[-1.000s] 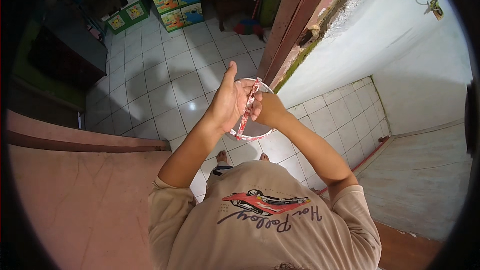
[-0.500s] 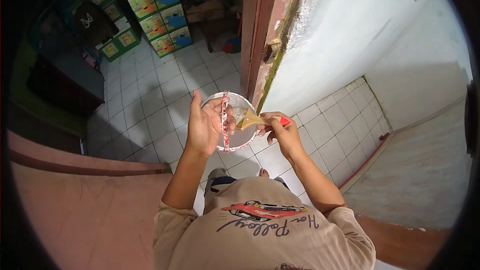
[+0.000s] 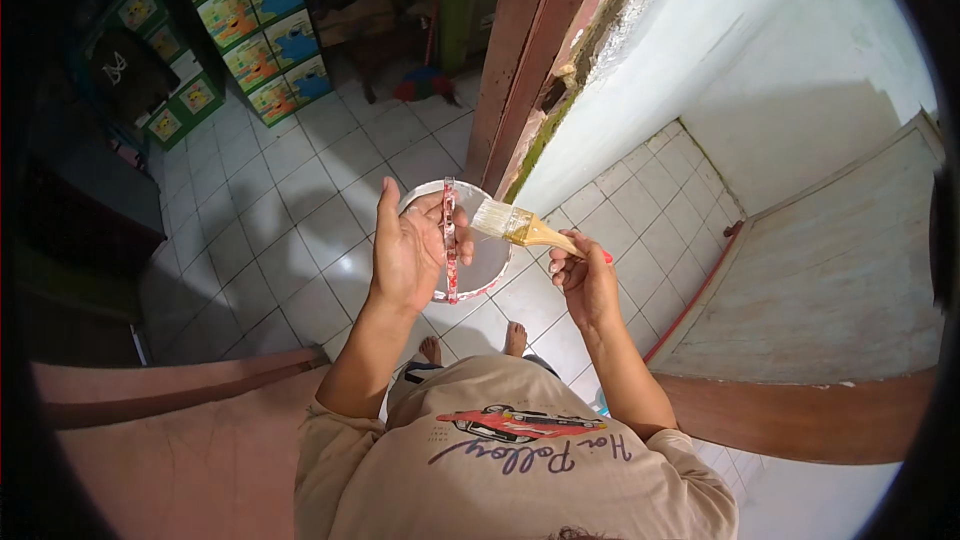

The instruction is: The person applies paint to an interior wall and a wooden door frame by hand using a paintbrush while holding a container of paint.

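A round paint bucket [image 3: 487, 268] with a pale, paint-smeared rim hangs in front of me. Its narrow handle, spotted red and white, crosses over the fingers of my left hand [image 3: 405, 258], which carries it with the thumb sticking up. In my right hand [image 3: 588, 283] is a flat paintbrush [image 3: 522, 228], gripped by its wooden handle with a red end. The brush's whitish bristles point left, over the bucket's right rim, and its ferrule looks yellowish-brown. Whitish-grey paint appears to coat the inside of the bucket; its depth cannot be made out.
A reddish-brown door frame [image 3: 520, 50] and the rough, broken edge of a white wall [image 3: 690, 50] stand just ahead. Pink wall [image 3: 190, 440] lies at the lower left, a greyish panel [image 3: 810, 290] at the right. Patterned drawers [image 3: 265, 35] stand on the tiled floor [image 3: 290, 260] beyond.
The paintbrush has come up out of the bucket and moved right, so its bristles now show. My left hand holds the bucket much as before. The view has shifted slightly.
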Action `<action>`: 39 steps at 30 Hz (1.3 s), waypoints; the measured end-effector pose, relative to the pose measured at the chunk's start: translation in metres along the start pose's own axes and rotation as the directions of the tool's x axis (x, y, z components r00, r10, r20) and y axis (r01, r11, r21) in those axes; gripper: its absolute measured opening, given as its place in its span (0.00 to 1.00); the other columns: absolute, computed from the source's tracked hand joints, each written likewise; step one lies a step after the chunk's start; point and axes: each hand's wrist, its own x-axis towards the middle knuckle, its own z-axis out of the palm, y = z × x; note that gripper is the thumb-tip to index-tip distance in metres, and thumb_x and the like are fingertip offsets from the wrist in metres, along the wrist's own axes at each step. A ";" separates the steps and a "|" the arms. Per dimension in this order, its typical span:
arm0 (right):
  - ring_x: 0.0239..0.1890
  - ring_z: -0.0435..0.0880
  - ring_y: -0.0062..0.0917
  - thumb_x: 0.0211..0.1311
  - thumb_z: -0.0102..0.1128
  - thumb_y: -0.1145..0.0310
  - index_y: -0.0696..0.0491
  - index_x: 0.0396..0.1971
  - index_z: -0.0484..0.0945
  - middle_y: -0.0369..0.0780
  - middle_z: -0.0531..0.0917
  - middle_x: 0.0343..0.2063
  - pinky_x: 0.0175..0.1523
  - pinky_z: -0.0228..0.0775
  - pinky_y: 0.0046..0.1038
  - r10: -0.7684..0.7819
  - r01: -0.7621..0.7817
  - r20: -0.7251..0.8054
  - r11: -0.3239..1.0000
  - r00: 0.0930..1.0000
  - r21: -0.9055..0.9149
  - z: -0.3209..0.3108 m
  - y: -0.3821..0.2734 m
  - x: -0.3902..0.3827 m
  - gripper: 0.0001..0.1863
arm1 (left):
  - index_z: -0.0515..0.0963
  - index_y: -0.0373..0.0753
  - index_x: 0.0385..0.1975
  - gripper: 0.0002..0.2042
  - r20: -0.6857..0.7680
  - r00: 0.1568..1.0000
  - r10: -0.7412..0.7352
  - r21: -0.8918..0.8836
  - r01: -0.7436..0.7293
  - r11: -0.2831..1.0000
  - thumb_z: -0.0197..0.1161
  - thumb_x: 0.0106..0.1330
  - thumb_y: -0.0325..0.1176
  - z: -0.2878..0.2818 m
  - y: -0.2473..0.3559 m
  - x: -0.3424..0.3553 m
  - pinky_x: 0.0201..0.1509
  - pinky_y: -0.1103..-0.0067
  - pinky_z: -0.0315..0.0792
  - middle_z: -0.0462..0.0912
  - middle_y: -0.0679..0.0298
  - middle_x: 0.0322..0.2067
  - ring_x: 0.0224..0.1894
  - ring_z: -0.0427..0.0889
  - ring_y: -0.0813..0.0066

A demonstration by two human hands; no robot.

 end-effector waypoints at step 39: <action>0.29 0.86 0.21 0.62 0.61 0.77 0.61 0.41 0.79 0.42 0.85 0.28 0.34 0.77 0.21 -0.808 0.655 0.539 -0.544 -0.239 -0.525 0.152 -0.284 0.036 0.09 | 0.74 0.36 0.35 0.36 -0.122 0.985 -0.122 -0.110 0.109 0.988 0.38 0.65 0.70 -0.082 -0.026 0.024 0.30 0.68 0.68 0.75 0.60 0.26 0.23 0.75 0.62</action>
